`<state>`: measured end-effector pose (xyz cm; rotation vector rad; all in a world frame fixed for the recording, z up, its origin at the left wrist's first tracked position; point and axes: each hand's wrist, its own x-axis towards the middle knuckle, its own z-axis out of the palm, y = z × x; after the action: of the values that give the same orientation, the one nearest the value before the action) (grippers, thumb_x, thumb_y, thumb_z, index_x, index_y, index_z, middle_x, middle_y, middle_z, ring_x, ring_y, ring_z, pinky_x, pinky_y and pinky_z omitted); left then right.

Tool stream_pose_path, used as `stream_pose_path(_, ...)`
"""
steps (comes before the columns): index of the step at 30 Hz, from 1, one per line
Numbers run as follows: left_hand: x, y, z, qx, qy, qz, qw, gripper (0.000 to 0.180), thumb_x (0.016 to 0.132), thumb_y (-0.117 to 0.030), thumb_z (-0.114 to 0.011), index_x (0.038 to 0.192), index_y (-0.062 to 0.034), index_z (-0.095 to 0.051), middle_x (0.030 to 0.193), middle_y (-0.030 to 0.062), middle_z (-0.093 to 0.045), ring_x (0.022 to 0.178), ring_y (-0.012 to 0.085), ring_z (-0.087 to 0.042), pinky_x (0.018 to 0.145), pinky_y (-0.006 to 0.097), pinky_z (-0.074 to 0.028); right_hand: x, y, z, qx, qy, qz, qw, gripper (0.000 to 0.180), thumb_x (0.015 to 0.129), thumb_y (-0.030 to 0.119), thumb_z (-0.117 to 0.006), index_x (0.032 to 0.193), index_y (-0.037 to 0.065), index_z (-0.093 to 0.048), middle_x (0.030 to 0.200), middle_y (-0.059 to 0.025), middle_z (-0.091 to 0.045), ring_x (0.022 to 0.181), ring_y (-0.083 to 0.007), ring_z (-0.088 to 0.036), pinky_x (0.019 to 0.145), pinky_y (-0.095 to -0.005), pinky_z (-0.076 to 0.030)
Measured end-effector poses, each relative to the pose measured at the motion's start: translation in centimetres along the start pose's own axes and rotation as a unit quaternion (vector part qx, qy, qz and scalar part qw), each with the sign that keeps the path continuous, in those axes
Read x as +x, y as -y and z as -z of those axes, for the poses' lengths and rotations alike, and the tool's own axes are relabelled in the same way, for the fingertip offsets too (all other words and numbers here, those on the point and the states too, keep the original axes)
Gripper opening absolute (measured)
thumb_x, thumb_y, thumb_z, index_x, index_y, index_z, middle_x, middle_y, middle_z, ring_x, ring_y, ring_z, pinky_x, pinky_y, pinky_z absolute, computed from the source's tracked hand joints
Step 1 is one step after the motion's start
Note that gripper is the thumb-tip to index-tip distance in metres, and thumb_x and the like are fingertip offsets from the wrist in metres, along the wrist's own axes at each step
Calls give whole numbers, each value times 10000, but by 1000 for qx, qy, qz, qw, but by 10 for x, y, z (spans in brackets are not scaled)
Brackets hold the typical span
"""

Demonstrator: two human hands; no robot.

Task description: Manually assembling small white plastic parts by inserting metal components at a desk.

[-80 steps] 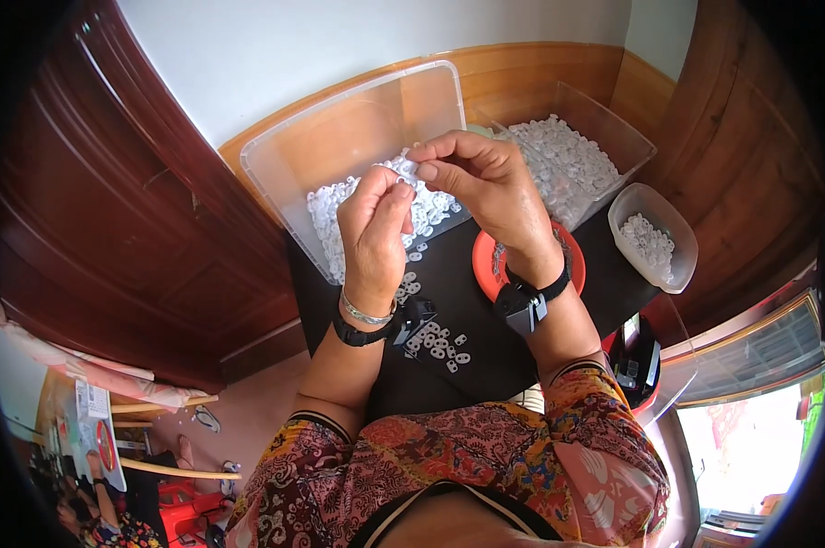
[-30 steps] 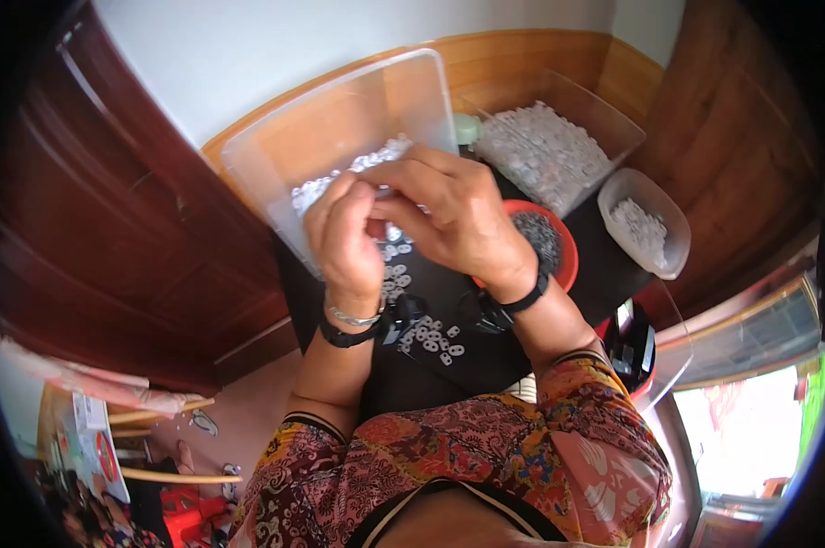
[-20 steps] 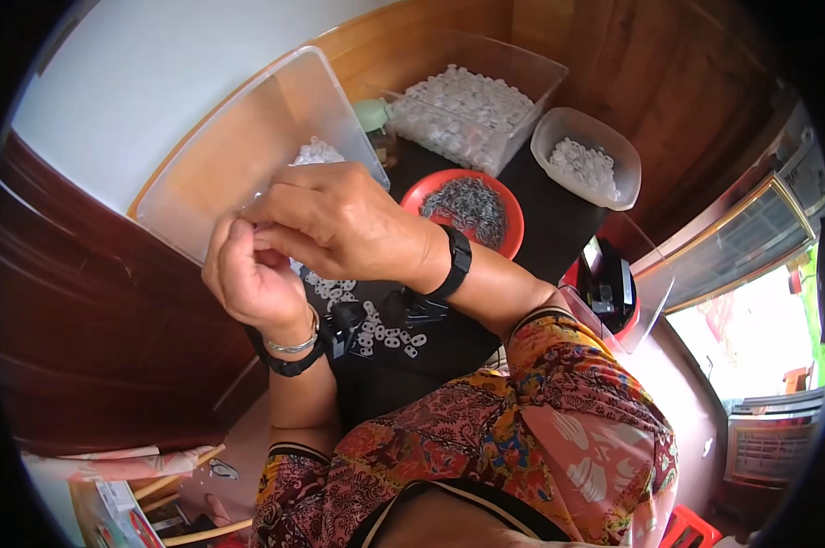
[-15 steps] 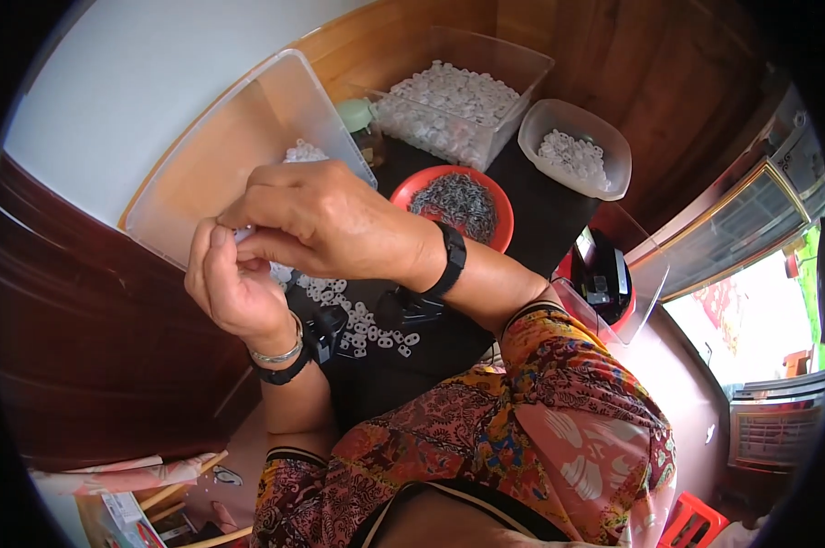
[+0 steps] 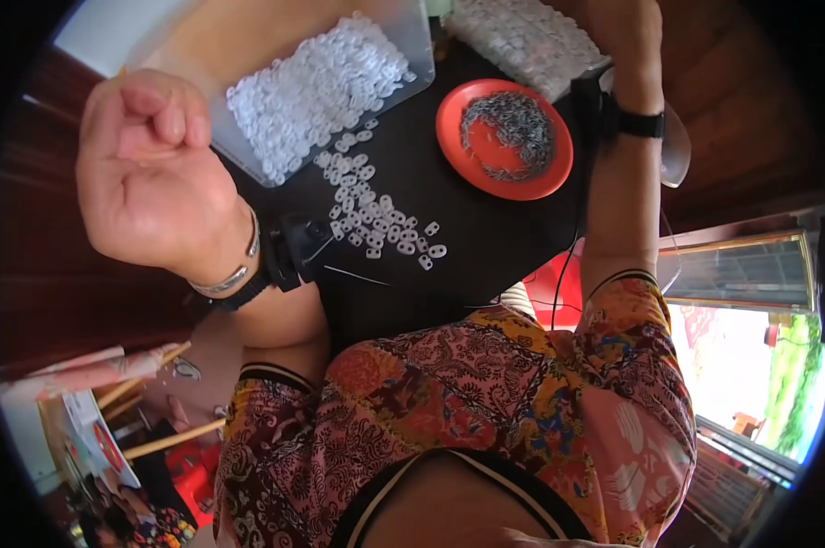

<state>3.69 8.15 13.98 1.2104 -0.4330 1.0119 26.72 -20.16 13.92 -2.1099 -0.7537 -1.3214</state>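
Note:
My left hand [image 5: 152, 173] is raised at the left with its palm turned up and fingers curled in. Whatever the fingers may hold is hidden. It is beside a clear plastic bin [image 5: 419, 41] in which many small white plastic pieces with two holes [image 5: 326, 87] are heaped. More of the same pieces [image 5: 376, 219] lie scattered on the black tabletop, to the right of my left wrist. At the top right my right hand [image 5: 627, 27] reaches out over the far side, near a clear container of white pieces [image 5: 531, 41]; its fingers are out of sight.
A red plastic dish [image 5: 458, 155] of small grey metal pieces [image 5: 513, 128] sits on the black table [image 5: 467, 247]. A translucent bowl [image 5: 676, 151] shows partly behind my right forearm. Black devices are strapped at both wrists, and a dark cable [image 5: 568, 279] hangs by the table edge.
My hands were together over the bin; now they are far apart. The right has swung away to the far right, and the left has moved left and up. The view has shifted as well.

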Motion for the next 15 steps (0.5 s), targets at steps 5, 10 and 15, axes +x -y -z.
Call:
stream_pose_path(5, -2, 2, 20, -34, 44, -21, 998, 301, 864, -180, -392, 745, 77, -495, 632, 134, -454, 556, 177, -393, 519, 282, -326, -49, 73, -34, 197, 259, -69, 943, 133, 782, 93, -680, 909, 54, -687, 857, -73, -671, 763, -166, -637, 665, -293, -503)
stream_pose_path(10, -1, -1, 14, -64, 23, -25, 997, 308, 861, -174, -399, 758, 98, -503, 634, 136, -458, 548, 181, -395, 515, 287, -338, -126, 118, -79, 249, 409, 157, 864, 143, 748, 189, -599, 839, 135, -695, 804, -94, -660, 778, -291, -634, 705, -404, -503)
stream_pose_path(15, -12, -15, 3, -51, 91, -68, 992, 319, 849, -167, -344, 815, 80, -543, 667, 118, -440, 611, 189, -382, 591, 302, -322, -156, 144, -87, 186, 469, 206, 838, 114, 733, 136, -585, 797, 99, -672, 789, -110, -632, 778, -301, -629, 697, -402, -503)
